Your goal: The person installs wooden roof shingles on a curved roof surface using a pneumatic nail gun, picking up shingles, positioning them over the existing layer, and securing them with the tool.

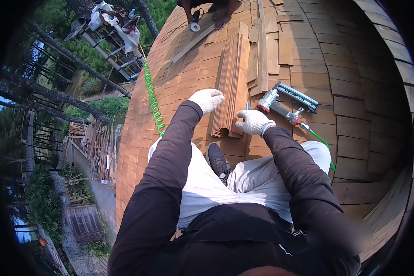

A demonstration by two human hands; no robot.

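Shingled roof (pixel 135 152): wooden shingle stack (pixel 229 83), probably stiff, splittable, best held by long edges; left hand (pixel 207 100), right hand (pixel 253 122) half-curled, grip unclear.

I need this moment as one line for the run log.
left hand: gloved, near left side of board stack | right hand: gloved, near its right side | nail gun: lying on roof
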